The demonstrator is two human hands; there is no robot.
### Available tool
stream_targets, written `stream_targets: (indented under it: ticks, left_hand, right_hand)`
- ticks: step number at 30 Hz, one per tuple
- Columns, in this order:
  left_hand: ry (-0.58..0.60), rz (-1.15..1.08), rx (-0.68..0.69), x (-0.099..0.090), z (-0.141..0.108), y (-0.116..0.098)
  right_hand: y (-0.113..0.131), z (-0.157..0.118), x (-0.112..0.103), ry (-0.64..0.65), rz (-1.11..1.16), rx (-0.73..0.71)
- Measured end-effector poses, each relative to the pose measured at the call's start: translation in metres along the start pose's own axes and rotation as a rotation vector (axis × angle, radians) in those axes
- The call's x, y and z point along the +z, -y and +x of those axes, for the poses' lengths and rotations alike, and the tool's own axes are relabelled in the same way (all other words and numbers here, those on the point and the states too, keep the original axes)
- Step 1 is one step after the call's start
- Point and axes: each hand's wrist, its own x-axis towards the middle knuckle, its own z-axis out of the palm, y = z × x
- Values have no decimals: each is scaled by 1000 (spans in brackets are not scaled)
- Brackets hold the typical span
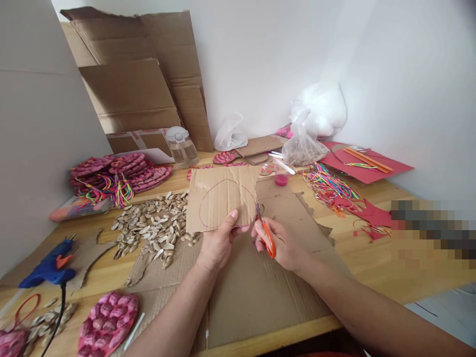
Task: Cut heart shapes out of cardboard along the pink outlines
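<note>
A squarish piece of cardboard [217, 201] with a rounded outline drawn on it is held up over the table. My left hand [219, 243] grips its lower edge, thumb on the front face and fingers behind. Orange-handled scissors [268, 240] sit in my right hand [280, 245], fingers wrapped in the handles. Their blades meet the right edge of the cardboard, close to the drawn line; the tips are partly hidden. Beneath both hands lies a larger brown cardboard sheet [256, 302].
Peanut shells [159, 223] pile at left, near a blue glue gun [50, 265] and a pink shell-covered piece [107, 322]. Behind stand a water bottle [182, 148] and tall cardboard sheets [137, 89]. Coloured cords [329, 183] and red paper [368, 161] lie at right.
</note>
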Motion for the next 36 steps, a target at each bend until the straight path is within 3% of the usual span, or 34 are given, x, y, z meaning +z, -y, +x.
stream_targets:
  ticks: [36]
  left_hand:
    - [-32, -39, 31, 8, -6, 10]
  right_hand:
    - [-4, 0, 6, -33, 44, -6]
